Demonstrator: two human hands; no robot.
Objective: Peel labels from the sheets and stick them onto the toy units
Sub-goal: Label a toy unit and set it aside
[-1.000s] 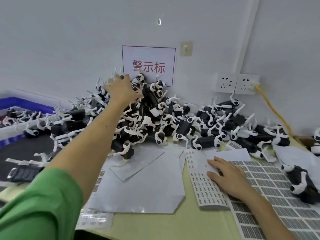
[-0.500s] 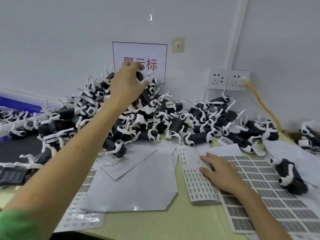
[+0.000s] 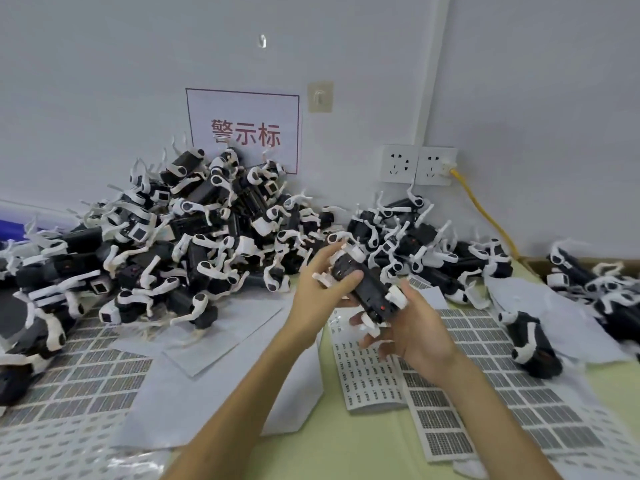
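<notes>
A black-and-white toy unit point(image 3: 363, 285) is held above the table between both hands. My left hand point(image 3: 317, 294) grips its upper left end, thumb across the black body. My right hand point(image 3: 414, 329) holds its lower right end from below, fingers curled under it. Directly beneath lies a sheet of small labels point(image 3: 367, 368). A larger sheet of dark barcode labels point(image 3: 512, 393) spreads out to the right. A big heap of toy units point(image 3: 207, 230) rises against the wall behind.
Another label sheet point(image 3: 79, 375) lies at the left, partly under toy units. Blank white backing sheets point(image 3: 221, 372) cover the middle of the green table. A lone toy unit point(image 3: 530, 337) lies at the right. Wall sockets point(image 3: 417, 164) with a yellow cable point(image 3: 485, 216) sit behind.
My left hand has come back from the top of the heap with a toy unit. My right hand has lifted off the label sheet and now holds the same unit.
</notes>
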